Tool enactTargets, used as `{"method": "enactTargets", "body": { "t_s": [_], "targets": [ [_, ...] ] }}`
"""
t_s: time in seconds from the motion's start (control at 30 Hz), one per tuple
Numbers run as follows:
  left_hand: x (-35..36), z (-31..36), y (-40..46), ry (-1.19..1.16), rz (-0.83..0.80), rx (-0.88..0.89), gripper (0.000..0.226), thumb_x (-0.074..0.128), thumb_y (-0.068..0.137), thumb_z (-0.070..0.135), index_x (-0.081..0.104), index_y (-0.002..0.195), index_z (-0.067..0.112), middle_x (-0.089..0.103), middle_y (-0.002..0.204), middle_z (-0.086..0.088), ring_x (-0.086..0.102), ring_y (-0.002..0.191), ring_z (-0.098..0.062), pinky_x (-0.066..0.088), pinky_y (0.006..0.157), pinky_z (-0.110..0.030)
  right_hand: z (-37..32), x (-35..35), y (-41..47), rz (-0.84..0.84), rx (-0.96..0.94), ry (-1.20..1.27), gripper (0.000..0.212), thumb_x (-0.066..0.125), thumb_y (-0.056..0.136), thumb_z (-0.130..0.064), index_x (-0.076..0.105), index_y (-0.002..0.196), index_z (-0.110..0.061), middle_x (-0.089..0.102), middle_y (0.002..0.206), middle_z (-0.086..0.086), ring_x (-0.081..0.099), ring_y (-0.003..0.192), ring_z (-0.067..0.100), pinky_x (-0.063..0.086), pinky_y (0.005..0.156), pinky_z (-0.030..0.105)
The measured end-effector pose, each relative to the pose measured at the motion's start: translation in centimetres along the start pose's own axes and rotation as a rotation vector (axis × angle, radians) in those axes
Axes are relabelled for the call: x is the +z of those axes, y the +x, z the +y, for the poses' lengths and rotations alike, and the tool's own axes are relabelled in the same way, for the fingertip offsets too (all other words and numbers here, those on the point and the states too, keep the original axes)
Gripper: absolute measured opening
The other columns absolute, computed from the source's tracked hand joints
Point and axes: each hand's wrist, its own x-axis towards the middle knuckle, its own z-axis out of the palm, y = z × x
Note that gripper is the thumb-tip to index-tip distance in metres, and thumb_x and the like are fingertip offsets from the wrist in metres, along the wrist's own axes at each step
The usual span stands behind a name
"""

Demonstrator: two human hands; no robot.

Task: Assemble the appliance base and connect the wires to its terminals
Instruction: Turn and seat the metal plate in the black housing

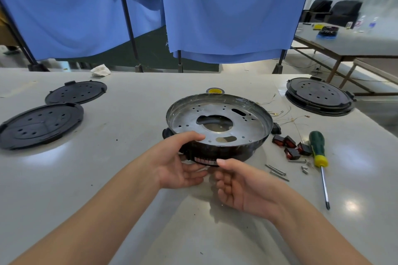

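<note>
Round black appliance base [217, 127] tilted on table; thin wires [286, 115] beside it.

Bright, even light fills the scene, with overhead lamps mirrored as soft white patches on the glossy grey counter [129, 178], strongest at right near the screwdriver [318, 157] and at left by a black cover [41, 125]. Faint, diffuse shadows sit under both hands. Glare streaks the metal rim of the appliance base [217, 127]. The wide-angle lens bows the counter edge and the blue curtains [215, 6]; distant furniture at upper right looks soft and washed out
</note>
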Motion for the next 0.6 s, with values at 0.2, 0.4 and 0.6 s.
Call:
{"method": "enactTargets", "body": {
  "t_s": [0.2, 0.4, 0.6],
  "targets": [
    [0.0, 0.0, 0.3, 0.025, -0.049, -0.058, 0.053, 0.082, 0.056, 0.022, 0.061, 0.103, 0.009, 0.070, 0.104, -0.023, 0.068, 0.101, -0.037, 0.043, 0.103, -0.047, -0.1, -0.5, -0.4, 0.010, -0.028, -0.107, 0.018, 0.074, 0.065, -0.018, 0.066, 0.079, -0.011, 0.061, 0.068, 0.002, 0.058, 0.056, 0.011, 0.051, 0.053, 0.021],
    [-0.2, -0.5, 0.9, -0.063, -0.031, -0.008, 0.063, 0.082, 0.055, 0.016, 0.057, 0.112, 0.007, 0.068, 0.101, -0.031, 0.068, 0.095, -0.048, 0.049, 0.096, -0.051, -1.0, -2.3, -1.9, 0.259, -0.086, -0.809, 0.020, 0.074, 0.081, -0.018, 0.069, 0.100, -0.015, 0.072, 0.072, -0.003, 0.062, 0.052, 0.005, 0.043, 0.046, 0.017],
    [-0.2, -0.3, 1.3, -0.105, -0.042, 0.054, 0.075, 0.086, 0.052, 0.018, 0.054, 0.120, 0.009, 0.070, 0.102, -0.029, 0.067, 0.096, -0.050, 0.053, 0.086, -0.053, -3.9, -6.4, -4.4, 0.467, -0.322, -1.334, 0.012, 0.074, 0.078, -0.022, 0.071, 0.073, -0.033, 0.068, 0.072, -0.012, 0.056, 0.052, -0.006, 0.040, 0.049, 0.007]
  ]
}}
